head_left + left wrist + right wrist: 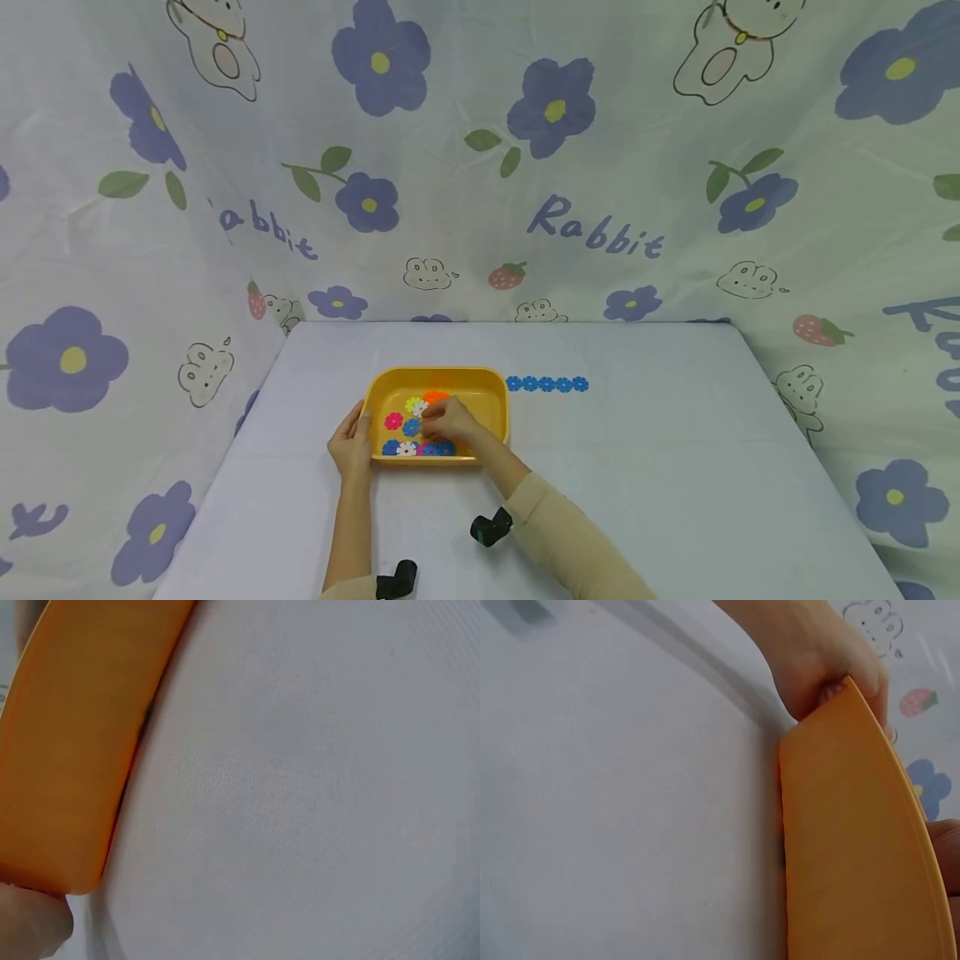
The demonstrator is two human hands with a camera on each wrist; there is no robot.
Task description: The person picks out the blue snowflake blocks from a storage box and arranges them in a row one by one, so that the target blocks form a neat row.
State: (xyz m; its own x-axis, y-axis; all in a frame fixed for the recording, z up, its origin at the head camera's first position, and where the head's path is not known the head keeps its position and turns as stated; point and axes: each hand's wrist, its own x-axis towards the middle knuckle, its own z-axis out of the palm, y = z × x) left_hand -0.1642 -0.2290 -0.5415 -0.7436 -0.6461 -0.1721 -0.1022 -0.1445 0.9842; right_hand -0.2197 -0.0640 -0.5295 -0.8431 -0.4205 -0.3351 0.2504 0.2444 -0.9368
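Probably light, stiff, slick: your discs (411, 427) lie in the tray (483, 404), lower centre of frame. Pinch notched edges. Your left hand (350, 446) grips the tray's left side; whether your right hand (452, 422), among them, pinches one, can't tell.

The purple lettering "Rabbit" (596, 229) runs across the pale curtain (450, 192); a blue-purple flower (553, 110) sits above it, a strawberry (507, 276) below and left of it, a cartoon figure (723, 65), perhaps a rabbit but cropped, above right, and the white tabletop (660, 500) lies beneath it
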